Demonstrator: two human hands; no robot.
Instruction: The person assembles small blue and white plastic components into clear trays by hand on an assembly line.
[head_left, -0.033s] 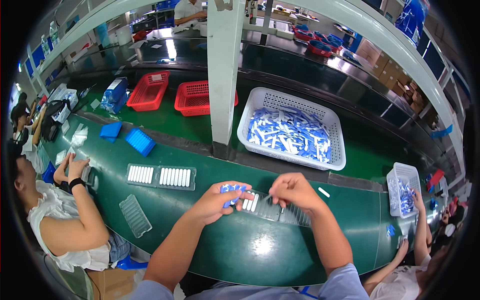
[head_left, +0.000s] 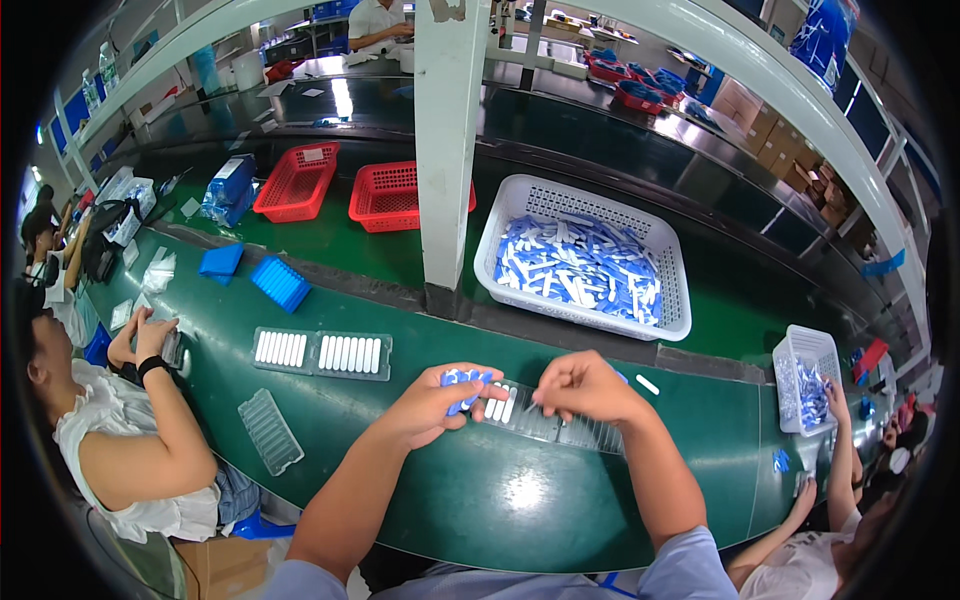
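Observation:
My left hand [head_left: 425, 405] is closed round a small bunch of flat blue-and-white pieces [head_left: 464, 379]. Between my hands lies a clear plastic tray [head_left: 545, 428] with narrow slots. A few white sticks [head_left: 497, 407] fill slots at its left end, beside my left fingers. My right hand [head_left: 592, 386] hovers over the tray's middle, thumb and fingertips pinched together; what they hold is too small to make out. Right of that hand, a loose white stick [head_left: 648, 384] rests on the green table, and a bit of blue shows behind the knuckles.
A white basket [head_left: 583, 325] heaped with blue-and-white pieces stands beyond my hands, right of a white post [head_left: 446, 150]. Leftward lie a filled clear tray [head_left: 320, 374], another clear tray [head_left: 270, 432], blue blocks [head_left: 281, 284] and red baskets [head_left: 296, 182]. Co-workers sit on both sides.
My right hand has shifted slightly, its fingertips lower and a little left over the tray. A bit of blue now shows behind it. My left hand stays put.

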